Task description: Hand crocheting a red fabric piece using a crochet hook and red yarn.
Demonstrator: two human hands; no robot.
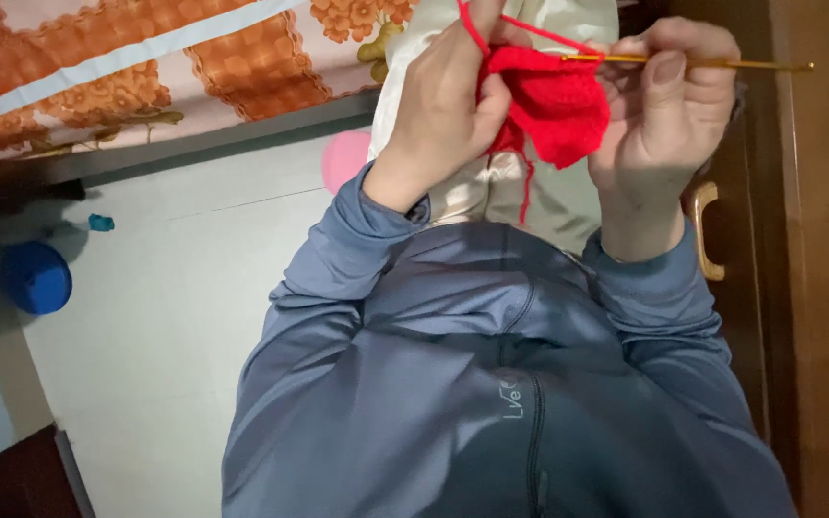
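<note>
My left hand (pixel 438 105) pinches the left edge of a small red crocheted piece (pixel 558 110), with a red yarn strand looped over its fingers. A gold crochet hook (pixel 731 64) is gripped in my right hand (pixel 669 115), its tip pushed into the top edge of the red piece. Both hands are raised close together above my lap. A loose red yarn tail (pixel 528 192) hangs down from the work over pale cream trousers (pixel 491 187). My blue-grey long sleeves (pixel 338 259) fill the lower part of the view.
An orange floral bedspread (pixel 146 67) lies at the upper left. On the pale floor (pixel 175 326) are a pink ball (pixel 343 158), a blue round object (pixel 35 278) and a small teal item (pixel 100 223). A wooden cabinet with a curved handle (pixel 707 230) stands at the right.
</note>
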